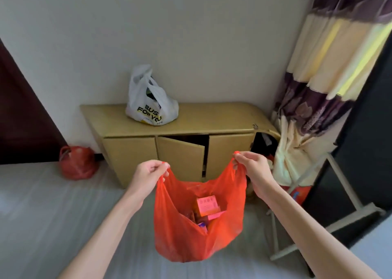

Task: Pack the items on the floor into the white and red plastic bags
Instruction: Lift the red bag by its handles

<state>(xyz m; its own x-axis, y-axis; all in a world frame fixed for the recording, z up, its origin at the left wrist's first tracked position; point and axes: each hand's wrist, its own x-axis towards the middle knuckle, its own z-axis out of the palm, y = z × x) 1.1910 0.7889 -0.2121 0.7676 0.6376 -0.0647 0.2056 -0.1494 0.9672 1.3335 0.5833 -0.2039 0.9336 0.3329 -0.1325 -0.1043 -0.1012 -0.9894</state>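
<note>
Pinching red bag handles, left hand and right hand raised apart, fingers clamped.

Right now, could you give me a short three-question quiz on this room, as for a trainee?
1. True or false: the white bag sits on the floor.
2. What do the left hand and right hand hold? A) red bag B) curtain C) cabinet door
3. Fill in: a second, tied red bag sits left of the ____.

Key: 1 false, it sits on the cabinet; 2 A; 3 cabinet.
</note>
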